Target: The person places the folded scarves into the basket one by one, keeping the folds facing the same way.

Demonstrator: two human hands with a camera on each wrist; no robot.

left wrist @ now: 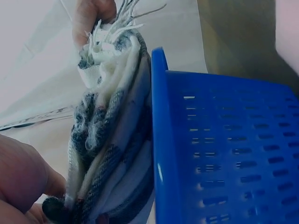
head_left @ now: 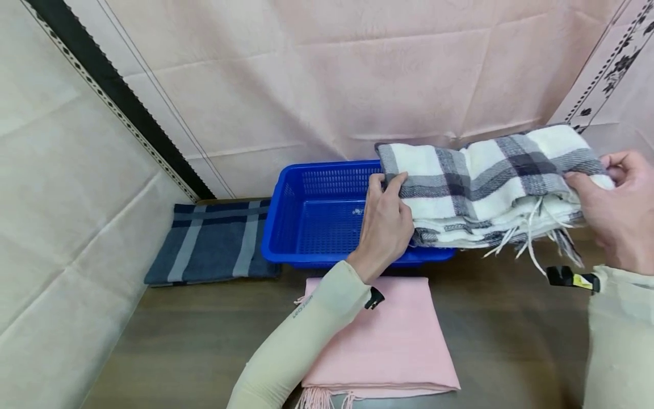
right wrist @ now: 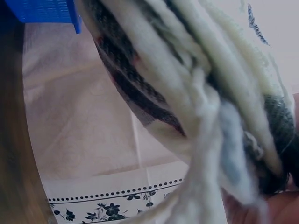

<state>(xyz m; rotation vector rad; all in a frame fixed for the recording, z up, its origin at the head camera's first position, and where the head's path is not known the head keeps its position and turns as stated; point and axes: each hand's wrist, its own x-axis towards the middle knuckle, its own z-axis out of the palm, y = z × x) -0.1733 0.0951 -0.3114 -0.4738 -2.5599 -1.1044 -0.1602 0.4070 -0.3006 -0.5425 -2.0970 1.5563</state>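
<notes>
Both hands hold a folded black-and-white checked scarf [head_left: 490,176] with white and grey fringe, raised over the right part of a blue plastic basket [head_left: 317,227] and out past its right end. My left hand [head_left: 385,221] grips the scarf's left end, above the basket's front rim. At the other end my right hand [head_left: 620,210] pinches the scarf between thumb and fingers. Several folded layers show edge-on beside the basket's rim in the left wrist view. In the right wrist view the scarf's layers and fringe [right wrist: 196,140] hide most of the right hand.
A folded pink scarf [head_left: 393,341] with fringe lies on the wooden table [head_left: 511,341] in front of the basket, partly under the left forearm. To the basket's left lies a folded dark blue striped cloth [head_left: 214,241]. Pale fabric [head_left: 327,85] hangs behind and at the sides.
</notes>
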